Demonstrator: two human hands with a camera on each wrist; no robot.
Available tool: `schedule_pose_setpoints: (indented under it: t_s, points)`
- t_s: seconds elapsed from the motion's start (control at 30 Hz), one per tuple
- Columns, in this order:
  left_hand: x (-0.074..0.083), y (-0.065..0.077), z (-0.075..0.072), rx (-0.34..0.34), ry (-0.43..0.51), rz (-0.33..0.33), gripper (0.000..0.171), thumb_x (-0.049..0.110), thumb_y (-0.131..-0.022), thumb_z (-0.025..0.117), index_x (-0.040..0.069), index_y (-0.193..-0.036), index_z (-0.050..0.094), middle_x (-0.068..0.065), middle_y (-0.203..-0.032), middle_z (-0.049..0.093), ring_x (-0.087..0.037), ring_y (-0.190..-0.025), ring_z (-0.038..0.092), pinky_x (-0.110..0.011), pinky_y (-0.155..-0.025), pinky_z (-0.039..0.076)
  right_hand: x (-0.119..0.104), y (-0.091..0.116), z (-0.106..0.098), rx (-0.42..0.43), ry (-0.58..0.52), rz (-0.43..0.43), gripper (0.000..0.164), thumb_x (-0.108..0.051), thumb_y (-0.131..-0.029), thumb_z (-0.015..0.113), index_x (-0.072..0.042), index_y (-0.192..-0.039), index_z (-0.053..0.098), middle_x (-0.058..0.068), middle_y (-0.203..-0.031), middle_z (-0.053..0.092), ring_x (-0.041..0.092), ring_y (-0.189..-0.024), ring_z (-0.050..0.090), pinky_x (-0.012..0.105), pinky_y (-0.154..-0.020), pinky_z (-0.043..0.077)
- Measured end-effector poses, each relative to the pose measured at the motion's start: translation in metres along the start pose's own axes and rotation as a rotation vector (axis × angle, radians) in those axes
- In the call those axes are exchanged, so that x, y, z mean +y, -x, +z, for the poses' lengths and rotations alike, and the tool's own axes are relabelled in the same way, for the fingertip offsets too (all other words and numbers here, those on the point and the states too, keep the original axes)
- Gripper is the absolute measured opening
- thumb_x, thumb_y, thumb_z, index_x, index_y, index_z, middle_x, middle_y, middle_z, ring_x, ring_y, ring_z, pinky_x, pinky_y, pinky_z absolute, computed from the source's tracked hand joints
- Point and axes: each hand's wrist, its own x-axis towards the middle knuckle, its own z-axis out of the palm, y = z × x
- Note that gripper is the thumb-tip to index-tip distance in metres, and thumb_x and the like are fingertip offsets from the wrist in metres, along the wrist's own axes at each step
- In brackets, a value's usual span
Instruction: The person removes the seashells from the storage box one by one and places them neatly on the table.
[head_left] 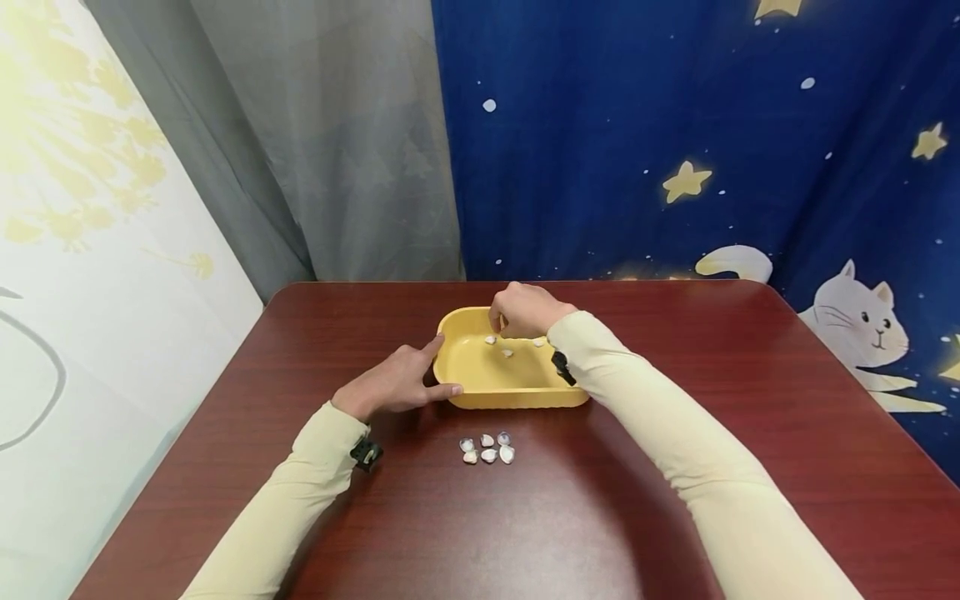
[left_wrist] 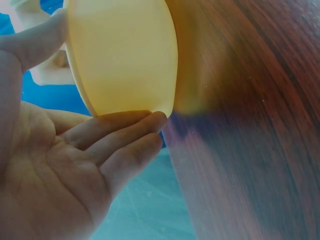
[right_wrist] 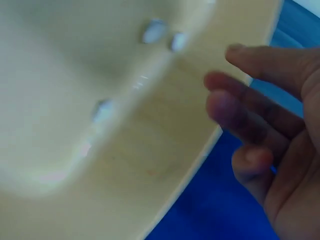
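Observation:
A yellow plastic tub (head_left: 517,398) stands on the table with three small white shells inside, one shell (head_left: 507,353) near the middle of its floor. My left hand (head_left: 393,382) holds the tub's left end, thumb on the front rim and fingers along the outer wall. In the left wrist view those fingers (left_wrist: 125,137) lie against the yellow wall. Over the tub's far side hangs my right hand (head_left: 531,310). In the right wrist view its fingers (right_wrist: 235,107) are loosely bent, apart from the shells (right_wrist: 154,31), and nothing shows between them.
Several small whitish shells (head_left: 489,456) lie in two short rows on the dark red-brown table (head_left: 360,533), in front of the tub. Behind the table hang a grey curtain (head_left: 360,150) and a blue curtain with stars (head_left: 585,150). A white patterned wall covering (head_left: 90,333) is at the left.

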Motion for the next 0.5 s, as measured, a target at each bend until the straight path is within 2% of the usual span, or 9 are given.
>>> schedule_pose_setpoints:
  t_s: [0.17, 0.3, 0.5]
  points:
    - [0.000, 0.001, -0.001, -0.016, -0.008, -0.010, 0.099, 0.058, -0.091, 0.065, -0.002, -0.158, 0.023, -0.014, -0.092, 0.067, -0.021, -0.093, 0.062, -0.041, -0.091, 0.054, -0.004, -0.014, 0.015, 0.021, 0.034, 0.099, 0.015, -0.015, -0.086, 0.072, -0.021, -0.095, 0.082, -0.003, -0.101, 0.077, 0.018, -0.089, 0.068, 0.041, -0.079, 0.058]
    - [0.000, 0.001, -0.001, -0.009, -0.012, -0.014, 0.099, 0.058, -0.091, 0.065, -0.002, -0.158, 0.024, -0.015, -0.097, 0.068, -0.021, -0.095, 0.062, -0.041, -0.092, 0.054, -0.006, -0.020, 0.022, 0.031, 0.034, 0.090, 0.009, -0.017, -0.086, 0.076, -0.021, -0.092, 0.082, -0.002, -0.100, 0.078, 0.020, -0.091, 0.070, 0.043, -0.080, 0.059]
    - [0.000, 0.002, -0.001, 0.002, -0.007, 0.005, 0.099, 0.057, -0.091, 0.065, -0.002, -0.158, 0.023, -0.019, -0.100, 0.070, -0.023, -0.096, 0.064, -0.042, -0.093, 0.054, -0.006, -0.027, 0.035, 0.005, 0.097, 0.045, 0.017, -0.009, -0.084, 0.077, -0.023, -0.092, 0.081, -0.005, -0.101, 0.077, 0.016, -0.092, 0.069, 0.037, -0.083, 0.058]
